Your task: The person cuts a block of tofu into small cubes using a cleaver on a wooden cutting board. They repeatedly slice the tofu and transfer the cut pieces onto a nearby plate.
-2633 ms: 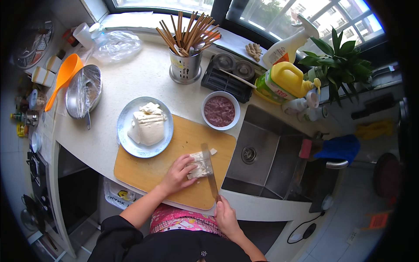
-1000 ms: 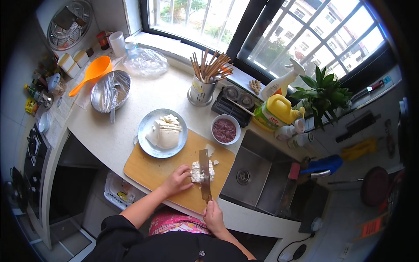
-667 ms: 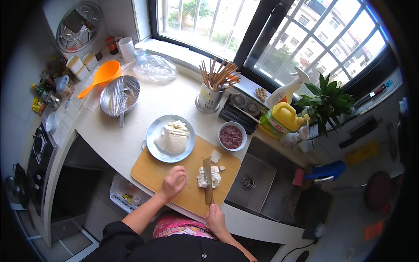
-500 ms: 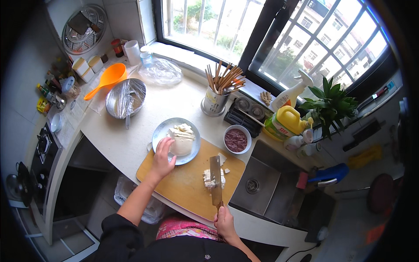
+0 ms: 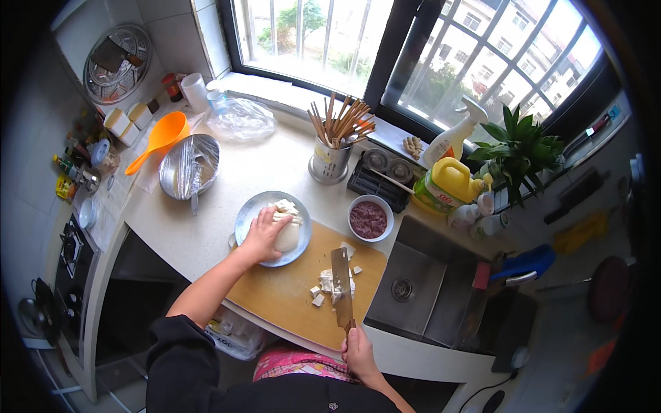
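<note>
Head view: cleaver (image 5: 342, 286) over cutting board (image 5: 275, 296), white pieces (image 5: 318, 300) either side. Long axis runs near to far: handle end near, blade end pointing away, slightly left. Right hand (image 5: 359, 354) clenched round handle. Left hand (image 5: 261, 237) over white block (image 5: 289, 238) on plate (image 5: 242, 216); grip can't be told.

A smooth white block (image 5: 288, 239), sliced and crumbly at its far end, sits partly covered on a pale blue plate (image 5: 242, 224). Smaller white pieces (image 5: 325, 281) cluster on the wooden board (image 5: 272, 292), beside a brown-handled cleaver (image 5: 341, 282) whose broad grey blade points away from the person.
</note>
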Motion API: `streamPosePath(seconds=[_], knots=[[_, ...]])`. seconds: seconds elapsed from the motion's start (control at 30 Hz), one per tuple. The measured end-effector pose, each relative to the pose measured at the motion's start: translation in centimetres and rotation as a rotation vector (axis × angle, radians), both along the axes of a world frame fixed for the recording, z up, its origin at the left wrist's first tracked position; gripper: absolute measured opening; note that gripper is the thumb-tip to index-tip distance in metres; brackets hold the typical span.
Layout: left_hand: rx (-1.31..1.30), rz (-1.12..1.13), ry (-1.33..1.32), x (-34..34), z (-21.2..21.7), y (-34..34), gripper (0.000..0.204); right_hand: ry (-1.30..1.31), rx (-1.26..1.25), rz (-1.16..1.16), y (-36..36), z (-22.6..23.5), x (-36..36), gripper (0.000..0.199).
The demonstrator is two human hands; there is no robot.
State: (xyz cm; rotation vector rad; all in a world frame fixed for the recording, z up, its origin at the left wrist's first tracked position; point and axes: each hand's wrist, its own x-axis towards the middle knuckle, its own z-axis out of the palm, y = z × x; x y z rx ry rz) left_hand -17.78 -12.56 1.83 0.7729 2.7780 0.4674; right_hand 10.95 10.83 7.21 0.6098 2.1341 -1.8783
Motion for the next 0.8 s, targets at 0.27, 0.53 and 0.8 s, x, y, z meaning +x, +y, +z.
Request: streamPosePath(seconds=[0.27,0.53,0.8], knots=[[0.035,0.022,0.032,-0.1,0.6,0.3,0.094,-0.012,-0.052,-0.019,0.0,0.8,-0.9,0.038],[0.165,-0.022,0.154,0.2,0.8,-0.1,0.083,-0.028,-0.119,-0.028,-0.1,1.8,-2.1,0.038],[0.265,0.006,0.118,0.0,1.3,-0.1,0.077,-0.155,-0.512,0.001,-1.1,3.0,-7.4,0.033]])
